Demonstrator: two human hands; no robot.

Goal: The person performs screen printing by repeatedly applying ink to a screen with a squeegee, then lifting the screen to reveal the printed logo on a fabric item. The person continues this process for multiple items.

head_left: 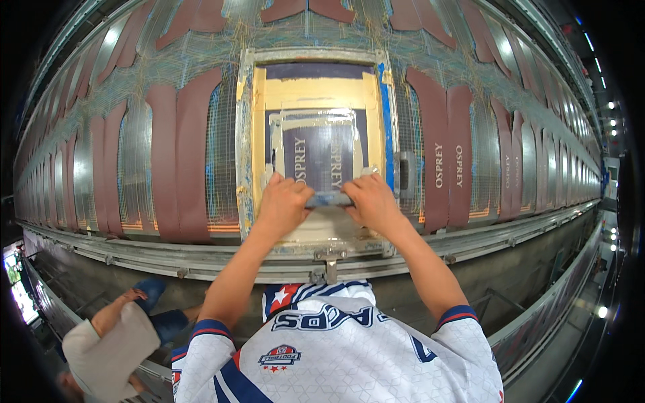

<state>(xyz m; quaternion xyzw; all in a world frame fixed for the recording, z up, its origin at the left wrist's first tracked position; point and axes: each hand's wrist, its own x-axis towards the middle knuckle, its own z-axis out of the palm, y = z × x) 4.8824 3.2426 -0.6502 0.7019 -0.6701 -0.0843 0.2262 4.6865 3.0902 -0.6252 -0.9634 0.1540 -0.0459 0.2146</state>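
Note:
A screen-printing frame (246, 134) lies on the long table in front of me, its inside edges covered with yellowish tape. In its middle is a dark mesh window (317, 138) with pale lettering, ringed by smeared whitish ink. A squeegee (329, 199) lies crosswise near the window's near end. My left hand (285, 203) is closed round its left end, fingers curled over the top. My right hand (373, 201) grips the right end the same way. The squeegee's blade is mostly hidden.
Maroon cut pieces (195, 158) line the table on both sides; those at the right (437, 144) carry white lettering. A metal rail (201, 270) with a clamp (330, 258) runs along the near edge. A dark handle (407, 174) sits at the frame's right. Another person (111, 342) sits at lower left.

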